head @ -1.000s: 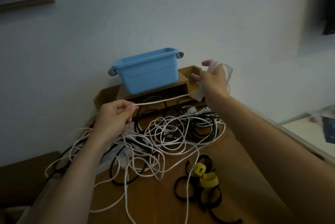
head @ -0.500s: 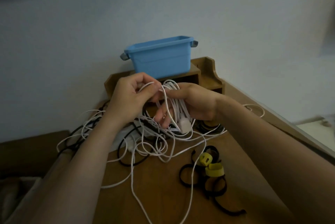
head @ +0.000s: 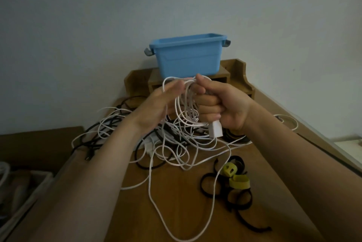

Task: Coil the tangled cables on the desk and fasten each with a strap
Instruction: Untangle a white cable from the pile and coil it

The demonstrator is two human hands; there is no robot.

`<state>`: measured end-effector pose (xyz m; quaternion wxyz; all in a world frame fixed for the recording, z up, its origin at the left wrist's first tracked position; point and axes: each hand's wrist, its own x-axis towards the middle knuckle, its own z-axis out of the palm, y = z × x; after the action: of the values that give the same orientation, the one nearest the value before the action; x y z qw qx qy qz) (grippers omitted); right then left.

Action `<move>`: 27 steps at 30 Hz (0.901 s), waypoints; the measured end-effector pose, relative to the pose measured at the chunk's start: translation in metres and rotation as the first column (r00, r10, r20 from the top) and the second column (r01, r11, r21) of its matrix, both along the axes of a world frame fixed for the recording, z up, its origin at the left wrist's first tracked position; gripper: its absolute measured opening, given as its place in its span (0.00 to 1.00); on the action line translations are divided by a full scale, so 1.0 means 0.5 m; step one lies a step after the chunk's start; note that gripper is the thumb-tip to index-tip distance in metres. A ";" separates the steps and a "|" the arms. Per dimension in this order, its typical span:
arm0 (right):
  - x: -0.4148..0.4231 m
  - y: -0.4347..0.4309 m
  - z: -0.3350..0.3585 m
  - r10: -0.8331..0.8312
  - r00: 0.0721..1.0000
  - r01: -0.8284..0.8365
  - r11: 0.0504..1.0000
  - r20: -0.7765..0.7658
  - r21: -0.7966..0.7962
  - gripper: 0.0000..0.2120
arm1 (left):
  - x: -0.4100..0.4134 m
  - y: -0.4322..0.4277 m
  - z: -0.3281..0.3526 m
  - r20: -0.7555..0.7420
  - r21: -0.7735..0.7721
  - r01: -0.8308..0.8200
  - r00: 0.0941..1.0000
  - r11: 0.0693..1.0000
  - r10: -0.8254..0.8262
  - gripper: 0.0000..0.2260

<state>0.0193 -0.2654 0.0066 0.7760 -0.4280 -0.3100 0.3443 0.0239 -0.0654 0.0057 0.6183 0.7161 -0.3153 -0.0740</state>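
Our left hand (head: 162, 102) has opened, laying a fresh loop onto the white coil (head: 186, 113) our right hand (head: 221, 102) grips (plug (head: 215, 131) dangling); coiling continues, straps (head: 239, 182) untouched.

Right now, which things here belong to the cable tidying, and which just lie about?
In the job: thin white cable looped in the right hand; tangled white and black cables; black and yellow fabric straps.
Lying about: blue plastic bin; wooden shelf unit.
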 end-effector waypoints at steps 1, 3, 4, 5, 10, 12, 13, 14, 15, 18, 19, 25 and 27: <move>0.001 -0.002 0.001 0.010 1.000 -0.009 1.000 -0.010 0.017 0.15 | -0.003 -0.007 -0.002 0.015 0.012 0.033 0.999 0.999 -0.033 0.22; 0.001 -0.008 0.003 -0.014 1.000 0.014 1.000 -0.024 0.015 0.15 | -0.010 -0.020 -0.003 0.062 0.007 -0.042 0.997 0.999 0.041 0.15; 0.001 -0.012 0.003 -0.057 0.998 0.057 0.998 -0.017 -0.015 0.16 | -0.010 -0.024 -0.004 0.057 -0.013 -0.092 0.994 0.996 0.093 0.15; -0.002 -0.017 0.005 -0.113 0.994 0.113 0.992 0.007 -0.058 0.16 | -0.008 -0.024 -0.005 0.040 -0.018 -0.128 0.991 0.992 0.128 0.14; -0.009 -0.037 0.018 -0.311 0.941 0.334 0.914 0.132 -0.228 0.12 | -0.014 -0.023 0.000 0.011 0.027 -0.146 0.989 0.989 0.146 0.08; -0.006 -0.044 0.022 -0.352 0.920 0.387 0.885 0.174 -0.258 0.11 | -0.017 -0.030 -0.001 0.024 0.046 -0.185 0.983 0.982 0.184 0.10; -0.005 -0.044 0.022 -0.369 0.910 0.409 0.873 0.188 -0.265 0.12 | -0.017 -0.035 -0.003 0.031 0.058 -0.203 0.979 0.977 0.202 0.09; -0.003 -0.043 0.020 -0.389 0.900 0.432 0.861 0.199 -0.268 0.13 | -0.018 -0.041 -0.004 0.041 0.065 -0.226 0.974 0.972 0.224 0.08; -0.001 -0.040 0.018 -0.411 0.888 0.454 0.853 0.206 -0.258 0.13 | -0.019 -0.045 -0.006 0.057 0.067 -0.249 0.968 0.966 0.245 0.06; 0.009 -0.036 0.018 -0.510 0.850 0.527 0.833 0.134 -0.172 0.15 | -0.018 -0.044 -0.007 0.091 0.100 -0.283 0.957 0.954 0.275 0.07; 0.015 -0.042 0.021 -0.558 0.827 0.562 0.818 0.062 -0.122 0.15 | -0.014 -0.038 -0.009 0.093 0.121 -0.289 0.956 0.950 0.279 0.08; 0.066 -0.098 0.019 -0.728 0.518 0.840 0.532 -0.448 0.107 0.17 | 0.014 -0.009 -0.025 0.235 0.225 -0.411 0.903 0.883 0.361 0.05; 0.081 -0.108 0.014 -0.722 0.421 0.896 0.426 -0.549 0.125 0.17 | 0.018 -0.008 -0.025 0.264 0.259 -0.435 0.891 0.863 0.370 0.05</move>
<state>0.0599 -0.3196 0.0137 0.9581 -0.2713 0.0522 -0.0753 0.0329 -0.0697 -0.0067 0.4634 0.8582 -0.2047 0.0829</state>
